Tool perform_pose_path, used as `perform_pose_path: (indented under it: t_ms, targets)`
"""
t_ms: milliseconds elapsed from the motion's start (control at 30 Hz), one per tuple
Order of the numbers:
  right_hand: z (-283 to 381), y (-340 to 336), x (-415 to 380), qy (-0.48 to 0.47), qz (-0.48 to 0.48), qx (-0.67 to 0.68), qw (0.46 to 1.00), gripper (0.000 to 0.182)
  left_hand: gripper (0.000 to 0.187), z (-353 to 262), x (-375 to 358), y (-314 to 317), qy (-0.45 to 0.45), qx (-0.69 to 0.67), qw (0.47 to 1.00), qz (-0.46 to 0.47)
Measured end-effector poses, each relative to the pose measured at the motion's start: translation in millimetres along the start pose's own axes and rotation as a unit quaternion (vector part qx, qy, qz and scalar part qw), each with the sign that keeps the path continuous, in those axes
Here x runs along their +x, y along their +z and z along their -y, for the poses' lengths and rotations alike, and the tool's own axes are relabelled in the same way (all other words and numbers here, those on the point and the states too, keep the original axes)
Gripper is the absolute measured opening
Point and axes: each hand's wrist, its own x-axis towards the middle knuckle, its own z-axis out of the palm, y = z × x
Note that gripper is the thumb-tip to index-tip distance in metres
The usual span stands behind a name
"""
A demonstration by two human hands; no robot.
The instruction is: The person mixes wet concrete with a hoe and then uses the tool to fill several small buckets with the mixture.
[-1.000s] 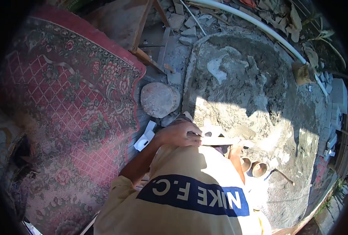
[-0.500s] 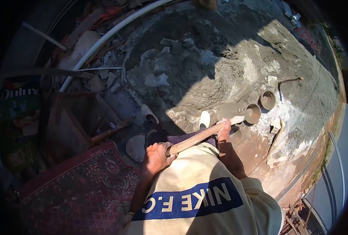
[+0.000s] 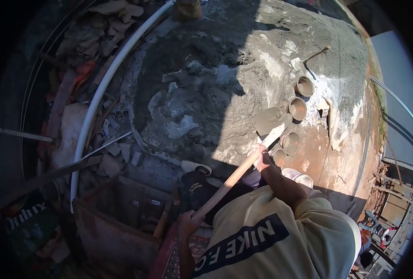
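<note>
Both my hands grip the long wooden handle of a hoe (image 3: 234, 178), which slants from lower left to upper right. My left hand (image 3: 188, 224) is closed around the handle's near end, beside my thigh. Farther up, my right hand (image 3: 262, 159) wraps it close to the blade end. The blade (image 3: 269, 121) is coated in grey mortar and rests at the edge of the wet grey mix (image 3: 192, 79) spread over the ground. Several mortar-stained buckets, such as this one (image 3: 297, 109), stand in a line just right of the blade.
A second hoe (image 3: 317, 55) lies beyond the buckets. A torn sack (image 3: 334, 125) lies on white powder at right. A white pipe (image 3: 97, 97) curves past rubble on the left. A wooden box (image 3: 116, 232) stands near my left leg, above a red rug (image 3: 169, 253).
My view has swung round, so the buckets and mix appear farther left. The handle now slopes more steeply, with my left hand lower. Both hands keep their grip.
</note>
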Motion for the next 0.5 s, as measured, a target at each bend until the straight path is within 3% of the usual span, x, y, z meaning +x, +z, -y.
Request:
perform_pose_path:
  t_ms: [67,200,300,367,433,500]
  targets:
    - [-5.9,-3.6,15.8,0.042,-0.019,0.009,0.999,0.015,0.038,38.1,9.6,13.3,0.021,0.032,0.999,0.031]
    - [2.2,-5.8,30.3,0.004,0.024,0.011,1.0,0.012,0.044,27.0,27.7,25.9,0.035,-0.006,0.99,0.137]
    - [22.3,1.9,42.3,-0.059,0.015,-0.033,0.998,0.009,0.048,-7.0,42.6,40.5,0.038,-0.027,0.99,0.136]
    - [42.8,7.7,84.9,-0.003,-0.067,-0.051,0.996,0.01,0.043,-16.3,65.1,71.0,0.088,-0.017,0.992,0.091]
    - [61.6,7.6,147.3,-0.003,-0.115,-0.157,0.981,0.015,0.032,-55.1,102.3,90.5,0.072,-0.077,0.989,0.103]
    - [88.8,12.9,196.0,-0.021,-0.118,-0.161,0.98,0.017,0.029,-67.5,162.3,133.5,0.151,-0.137,0.975,0.093]
